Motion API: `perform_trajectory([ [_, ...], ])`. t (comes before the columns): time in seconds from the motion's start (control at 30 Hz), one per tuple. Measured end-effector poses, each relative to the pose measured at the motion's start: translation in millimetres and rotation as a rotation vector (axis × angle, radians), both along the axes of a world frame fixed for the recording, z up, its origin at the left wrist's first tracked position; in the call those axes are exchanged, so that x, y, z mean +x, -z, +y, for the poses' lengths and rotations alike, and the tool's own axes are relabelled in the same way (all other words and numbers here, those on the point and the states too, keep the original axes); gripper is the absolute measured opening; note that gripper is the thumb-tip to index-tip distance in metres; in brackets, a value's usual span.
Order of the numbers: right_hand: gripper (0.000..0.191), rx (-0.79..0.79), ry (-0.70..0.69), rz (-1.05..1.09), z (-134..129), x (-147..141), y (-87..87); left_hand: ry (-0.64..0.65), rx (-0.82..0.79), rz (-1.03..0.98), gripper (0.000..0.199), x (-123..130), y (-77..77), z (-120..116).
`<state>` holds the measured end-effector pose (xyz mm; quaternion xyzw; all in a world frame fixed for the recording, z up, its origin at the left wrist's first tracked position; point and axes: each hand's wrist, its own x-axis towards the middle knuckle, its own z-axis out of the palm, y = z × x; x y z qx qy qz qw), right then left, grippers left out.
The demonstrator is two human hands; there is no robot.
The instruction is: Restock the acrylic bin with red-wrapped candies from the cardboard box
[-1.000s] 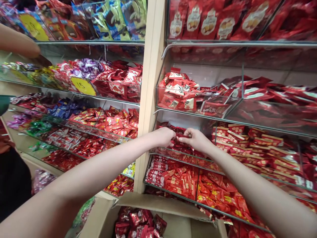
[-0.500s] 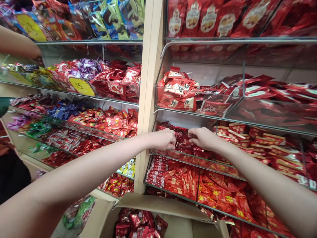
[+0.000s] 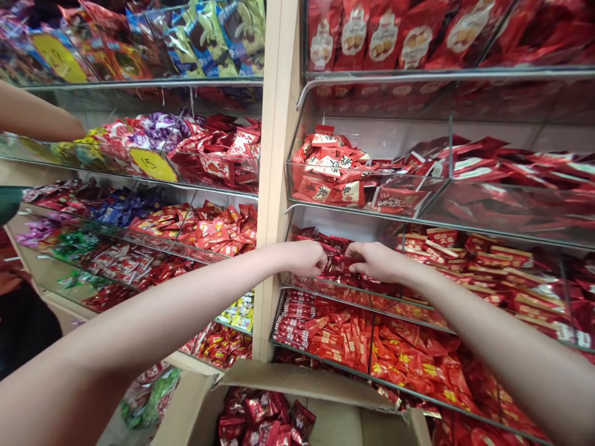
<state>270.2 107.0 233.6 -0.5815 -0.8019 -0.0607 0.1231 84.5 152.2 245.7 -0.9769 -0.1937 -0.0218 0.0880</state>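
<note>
My left hand [image 3: 307, 257] reaches into a shelf compartment, its fingers curled down among dark red wrapped candies [image 3: 338, 262]. From the other side my right hand [image 3: 379, 261] comes in, its fingers bent over the same candies. A narrow gap with packets showing lies between the two hands. What the fingertips of either hand hold, if anything, is hidden. Below stands an open cardboard box [image 3: 309, 379], with shiny dark red candy packets [image 3: 264, 416] heaped on its left side.
A clear shelf lip [image 3: 344, 290] runs before my hands, and a glass-fronted shelf [image 3: 372, 209] hangs above. A wooden upright [image 3: 274, 155] divides the racks. At left are another person's arm [image 3: 37, 114], a yellow price card [image 3: 152, 165] and a green object [image 3: 10, 204].
My hands stay in the same compartment, the right one shifted slightly left and its fingers bent lower. At left, the other person's arm has moved lower. The view has shifted slightly.
</note>
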Motion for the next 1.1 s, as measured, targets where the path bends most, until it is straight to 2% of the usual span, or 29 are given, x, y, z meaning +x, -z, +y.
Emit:
perform_trajectory([
  [0.13, 0.038, 0.067, -0.068, 0.001, -6, -6, 6.6, 0.003, 0.018, -0.034, 0.014, 1, -0.1, 2],
  [0.23, 0.031, 0.208, -0.125, -0.052, -7, -13, 7.9, 0.036, 0.063, -0.074, 0.014, 1, 0.8, 6],
  [0.3, 0.024, 0.243, -0.151, -0.076, -5, -19, 5.2, 0.066, 0.079, -0.057, 0.015, 1, -1.2, 6],
  [0.53, 0.023, 0.094, -0.230, -0.136, 18, -33, -1.9, 0.050, 0.037, 0.093, 0.014, 3, -15.4, 2],
  [0.77, 0.021, 0.022, -0.094, -0.137, 31, -43, 1.0, -0.043, 0.086, 0.074, 0.014, -2, -9.4, 7],
  [0.97, 0.021, 0.048, -0.070, -0.196, 28, -47, -7.3, -0.073, 0.090, 0.000, 0.016, -3, -6.2, 3],
  [1.1, 0.019, 0.021, -0.057, -0.190, 18, -38, -16.0, -0.106, 0.062, -0.035, 0.016, -3, -0.6, 4],
])
